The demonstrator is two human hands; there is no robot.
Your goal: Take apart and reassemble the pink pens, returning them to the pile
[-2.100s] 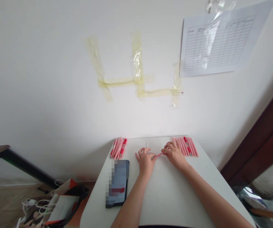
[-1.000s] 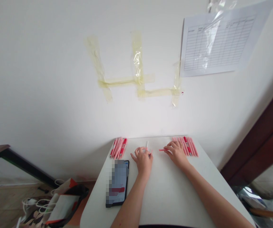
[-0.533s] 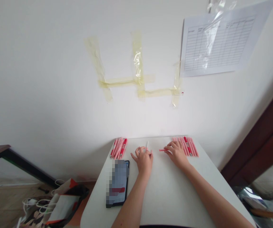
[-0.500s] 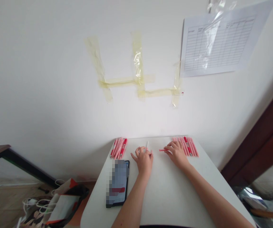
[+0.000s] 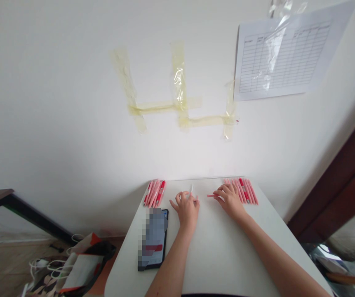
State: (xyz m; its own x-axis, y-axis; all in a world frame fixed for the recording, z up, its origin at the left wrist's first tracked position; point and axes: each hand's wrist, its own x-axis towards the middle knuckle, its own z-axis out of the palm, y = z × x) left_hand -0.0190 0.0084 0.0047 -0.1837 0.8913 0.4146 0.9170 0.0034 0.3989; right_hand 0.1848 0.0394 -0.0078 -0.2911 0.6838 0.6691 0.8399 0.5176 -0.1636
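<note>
My left hand (image 5: 188,209) is closed over a slim pen piece (image 5: 191,188), whose white end points toward the wall; a bit of pink shows by the fingers. To its right, my right hand (image 5: 230,201) pinches a short pink pen part (image 5: 210,195) that lies level and points left. The two pieces are apart. Close beside the right hand lies a row of pink and red pens (image 5: 249,191), partly covered by that hand. Another bunch of pink and red pens (image 5: 154,194) rests at the table's back left corner.
A phone (image 5: 152,239), its screen blurred out, lies on the white table (image 5: 217,255) left of my left forearm. Behind the table rises a white wall (image 5: 81,136) with yellowed tape and a printed sheet (image 5: 279,57). Paper bags (image 5: 81,268) stand on the floor at left.
</note>
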